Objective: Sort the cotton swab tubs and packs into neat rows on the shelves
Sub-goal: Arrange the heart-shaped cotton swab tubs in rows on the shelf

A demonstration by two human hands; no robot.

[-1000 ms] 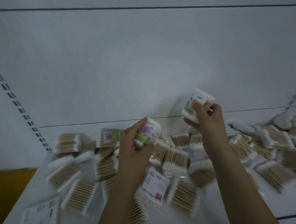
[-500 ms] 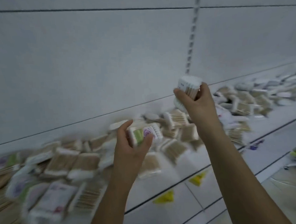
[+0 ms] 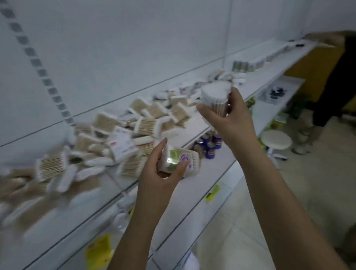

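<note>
Two tubs are lifted clear of the heap (image 3: 115, 136): the left hand (image 3: 162, 177) grips one (image 3: 179, 162), the right hand (image 3: 230, 119) another (image 3: 215, 97). Likely bound for the row (image 3: 249, 64) beyond the right hand.

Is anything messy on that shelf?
Yes. The cotton swab packs lie in a jumbled heap on the shelf, tilted and overlapping, not in rows. Each hand holds a tub: left hand, right hand.

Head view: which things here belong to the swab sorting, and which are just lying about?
Job:
- labelled swab tub, gripped by left hand
- swab tub, gripped by right hand
- jumbled swab packs on the shelf

Lying about:
- blue cans
- white stool
- yellow tags
</note>
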